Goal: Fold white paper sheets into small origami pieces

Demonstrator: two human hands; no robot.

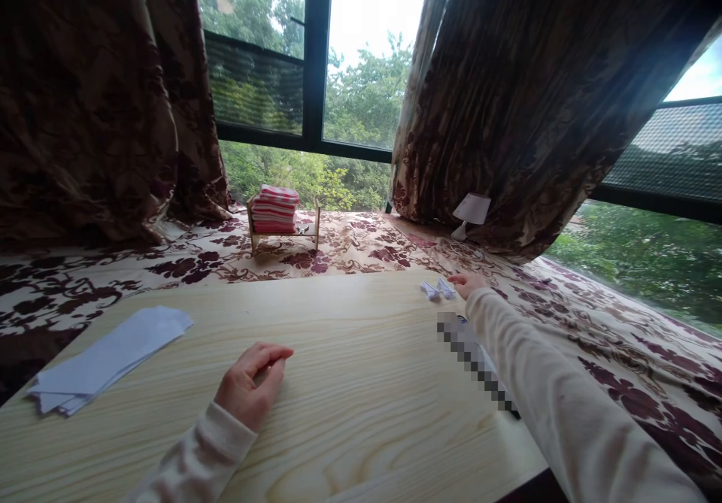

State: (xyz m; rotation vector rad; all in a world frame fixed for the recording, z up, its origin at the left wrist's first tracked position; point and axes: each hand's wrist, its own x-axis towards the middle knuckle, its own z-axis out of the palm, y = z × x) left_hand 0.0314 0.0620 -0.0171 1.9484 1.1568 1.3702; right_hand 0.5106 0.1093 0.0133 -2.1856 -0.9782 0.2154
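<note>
My left hand point(251, 379) rests on the light wooden table point(350, 383) near its middle, fingers loosely curled with nothing in them. My right arm stretches out to the table's far right corner, where my right hand point(467, 285) touches a small folded white paper piece point(437, 289). Its fingers are mostly hidden behind the wrist, so I cannot see whether they grip the paper. A stack of white paper strips point(107, 360) lies at the table's left edge, well left of my left hand.
A floral patterned cloth point(592, 322) covers the ledge around the table. On it stand a small wooden rack with red-striped folded cloths point(276, 213) and a tiny white lamp point(471, 213). Dark floral curtains point(535, 97) hang beside the window. A blurred patch point(474, 364) lies by my right sleeve.
</note>
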